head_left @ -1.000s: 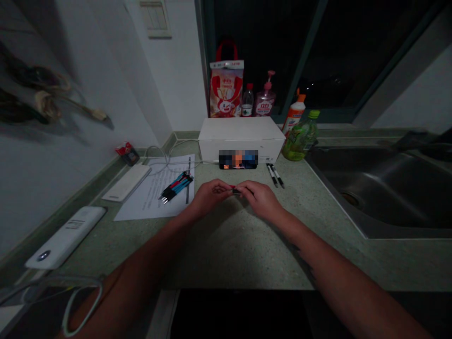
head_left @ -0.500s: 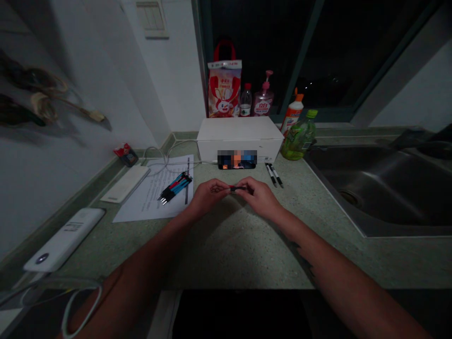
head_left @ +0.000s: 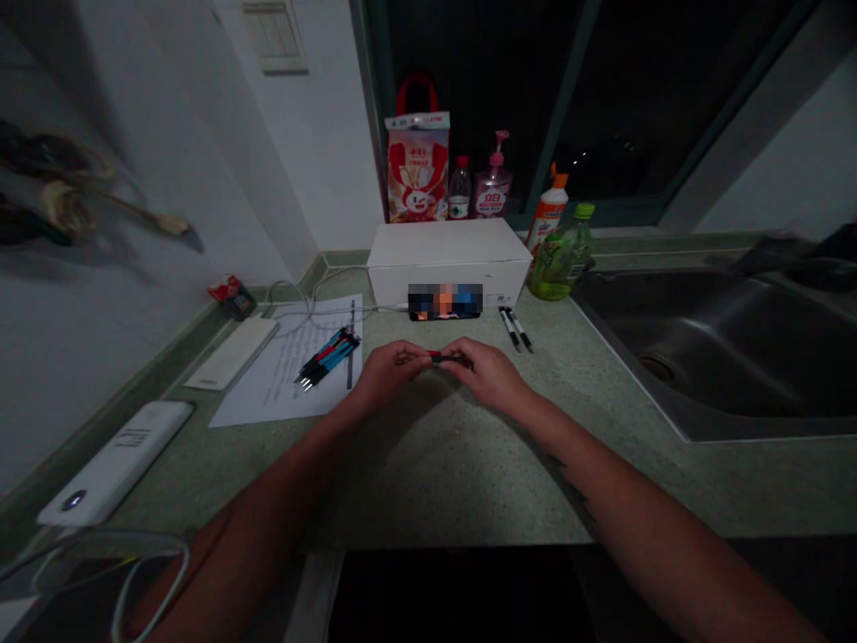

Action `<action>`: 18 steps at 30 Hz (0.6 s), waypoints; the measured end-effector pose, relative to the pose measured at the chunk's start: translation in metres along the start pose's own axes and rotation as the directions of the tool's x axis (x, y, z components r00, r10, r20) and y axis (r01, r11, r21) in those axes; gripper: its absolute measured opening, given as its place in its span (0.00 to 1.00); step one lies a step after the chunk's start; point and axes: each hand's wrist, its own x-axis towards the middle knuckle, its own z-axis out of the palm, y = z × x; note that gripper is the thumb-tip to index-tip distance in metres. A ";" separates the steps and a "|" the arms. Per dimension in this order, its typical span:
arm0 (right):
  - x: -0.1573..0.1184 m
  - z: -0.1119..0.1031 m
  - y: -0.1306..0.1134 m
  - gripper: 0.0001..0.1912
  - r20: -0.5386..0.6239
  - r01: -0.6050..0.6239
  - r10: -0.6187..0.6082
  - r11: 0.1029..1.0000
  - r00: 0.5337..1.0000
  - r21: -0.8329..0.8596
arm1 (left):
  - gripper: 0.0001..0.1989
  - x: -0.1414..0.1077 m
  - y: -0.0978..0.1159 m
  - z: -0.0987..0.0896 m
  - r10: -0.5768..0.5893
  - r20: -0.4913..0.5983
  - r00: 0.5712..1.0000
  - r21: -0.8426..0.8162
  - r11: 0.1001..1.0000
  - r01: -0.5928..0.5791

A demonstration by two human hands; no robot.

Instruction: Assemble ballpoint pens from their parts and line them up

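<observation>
black-and-red pen part (head_left: 447, 357) sits pinched crosswise between the fingertips of the left hand (head_left: 389, 375) and the right hand (head_left: 487, 375), both grips narrow and closed on it, just above a speckled green stone countertop (head_left: 428, 473). left of the hands, a bundle of blue-and-red pens (head_left: 328, 357) lies on a printed white paper sheet (head_left: 268, 402); to their right, two black-and-white pens (head_left: 515, 329) lie near a white cardboard box (head_left: 448, 259).
</observation>
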 end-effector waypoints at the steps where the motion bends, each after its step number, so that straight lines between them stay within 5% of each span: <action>1: 0.000 0.000 0.000 0.08 0.013 -0.002 0.002 1.000 1.000 -0.029 | 0.06 0.000 0.000 0.000 0.004 0.002 1.000 0.015 1.000 -0.004; 5: 0.002 0.001 0.002 0.18 0.052 -0.033 0.040 0.990 0.998 -0.140 | 0.04 0.000 -0.004 0.002 0.028 0.028 0.999 0.107 0.994 -0.031; 12: 0.001 0.001 0.009 0.04 0.046 -0.098 0.112 0.965 0.993 -0.245 | 0.04 0.001 -0.018 0.010 0.156 0.205 0.966 0.385 0.895 -0.226; 18: 0.004 0.004 0.011 0.06 0.076 -0.106 0.138 0.939 0.987 -0.326 | 0.05 0.015 -0.022 0.009 0.198 0.038 0.979 0.528 0.828 -0.188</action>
